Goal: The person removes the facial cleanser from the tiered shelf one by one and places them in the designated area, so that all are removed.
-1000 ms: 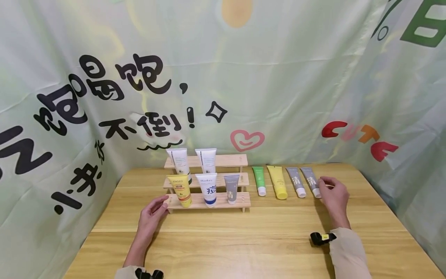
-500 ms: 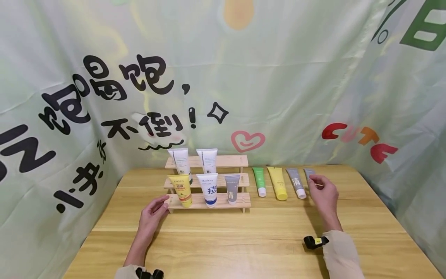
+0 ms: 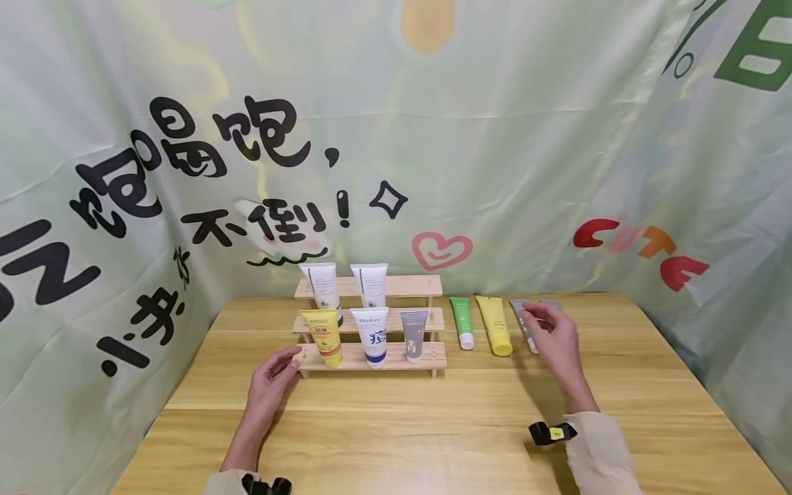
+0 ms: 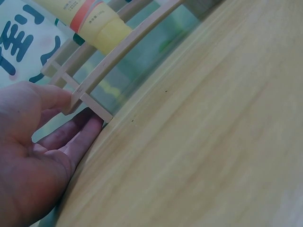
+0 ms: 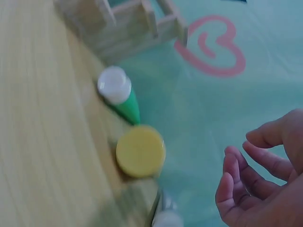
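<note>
— What's in the right hand [image 3: 555, 342]?
— Nothing, curled loosely over gray tubes [image 3: 517, 313] at one o'clock; pinch just one gently
— With the left hand [image 3: 270, 378]?
— Pinching the wooden stand [image 3: 353, 355] at twelve o'clock; keep steady

Right of the rack [image 3: 436, 355] holding five tubes [image 3: 369, 337], four other tubes [image 3: 493, 326] lie on the table [image 3: 396, 440].

From above, the head view faces forward and down over the whole rack [image 3: 354, 355] — the wrist views, near and tilted, share its ends, the blurred right one probably.
</note>
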A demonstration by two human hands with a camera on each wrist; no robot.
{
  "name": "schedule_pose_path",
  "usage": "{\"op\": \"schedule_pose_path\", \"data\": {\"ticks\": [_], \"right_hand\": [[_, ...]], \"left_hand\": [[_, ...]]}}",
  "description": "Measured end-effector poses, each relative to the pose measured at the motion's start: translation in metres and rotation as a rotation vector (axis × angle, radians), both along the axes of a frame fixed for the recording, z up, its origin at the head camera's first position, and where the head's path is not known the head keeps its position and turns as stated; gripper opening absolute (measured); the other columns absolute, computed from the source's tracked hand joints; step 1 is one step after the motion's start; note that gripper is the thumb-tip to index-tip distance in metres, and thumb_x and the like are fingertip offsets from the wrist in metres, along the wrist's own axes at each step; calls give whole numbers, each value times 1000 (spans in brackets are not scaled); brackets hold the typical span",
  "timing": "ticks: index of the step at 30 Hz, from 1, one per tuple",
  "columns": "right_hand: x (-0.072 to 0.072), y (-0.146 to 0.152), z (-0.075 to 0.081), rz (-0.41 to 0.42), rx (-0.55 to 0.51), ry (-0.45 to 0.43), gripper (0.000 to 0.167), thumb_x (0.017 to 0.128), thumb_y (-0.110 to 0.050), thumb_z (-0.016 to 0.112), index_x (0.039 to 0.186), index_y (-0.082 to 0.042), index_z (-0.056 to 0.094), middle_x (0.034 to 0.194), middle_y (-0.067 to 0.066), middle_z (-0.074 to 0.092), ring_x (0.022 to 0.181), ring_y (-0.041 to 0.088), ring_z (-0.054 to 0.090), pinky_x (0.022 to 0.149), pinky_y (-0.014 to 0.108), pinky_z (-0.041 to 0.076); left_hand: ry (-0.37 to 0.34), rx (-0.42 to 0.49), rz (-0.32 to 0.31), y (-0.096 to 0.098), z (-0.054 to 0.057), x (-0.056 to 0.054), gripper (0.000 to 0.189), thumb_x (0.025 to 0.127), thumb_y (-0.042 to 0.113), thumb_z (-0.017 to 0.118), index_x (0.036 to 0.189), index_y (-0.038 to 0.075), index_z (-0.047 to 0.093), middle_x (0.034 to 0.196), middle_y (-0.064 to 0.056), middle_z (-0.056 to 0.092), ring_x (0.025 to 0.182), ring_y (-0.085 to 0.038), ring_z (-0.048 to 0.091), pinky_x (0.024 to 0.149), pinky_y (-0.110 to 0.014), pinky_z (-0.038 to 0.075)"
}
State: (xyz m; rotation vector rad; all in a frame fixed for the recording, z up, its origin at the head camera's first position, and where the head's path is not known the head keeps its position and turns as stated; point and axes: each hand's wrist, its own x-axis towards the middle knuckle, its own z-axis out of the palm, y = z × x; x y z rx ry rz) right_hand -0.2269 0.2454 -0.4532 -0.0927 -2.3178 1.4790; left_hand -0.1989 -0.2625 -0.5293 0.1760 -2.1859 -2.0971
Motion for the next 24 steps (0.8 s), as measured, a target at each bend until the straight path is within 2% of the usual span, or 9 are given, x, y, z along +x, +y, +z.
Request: {"op": "schedule_pose_path", "data": {"ticks": [4,8,15,20,24], "right_hand": [[1,-14,6,96,-51,46,31,103,-20,65,127,0,67,119,21,68,91,5,65,74,17,56],[2,-27,11,167,-91,52,31,103,-18,66,127,2,66,117,22,68,93,8,67,74,19,58],[6,-46,16,258,-72,49,33,103,-19,66,129,0,64,119,19,66,99,5,64,81,16,56],[10,-60,20,349,-54,32,35,102,-20,67,133,-5,63,120,16,67,109,15,64,87,17,55],[12,-69,21,397,-50,34,34,101,-19,68,133,-7,63,118,14,68,109,22,63,86,20,56]], "left_hand": [[-13,-8,4,0,0,0,39,103,13,64,140,0,58,141,-20,55,110,-6,62,92,-22,57],[-6,-10,9,1,0,-1,38,103,12,64,138,-1,59,140,-21,56,110,-7,62,91,-23,57],[14,-29,16,0,-3,-3,37,103,14,65,136,-2,60,137,-21,57,111,-7,62,90,-23,58],[14,-42,19,-1,-4,-3,37,103,16,66,136,0,61,137,-17,58,111,-7,62,90,-23,58],[12,-32,17,-2,-4,-3,37,103,16,65,136,1,61,137,-16,58,112,-7,62,91,-24,58]]}}
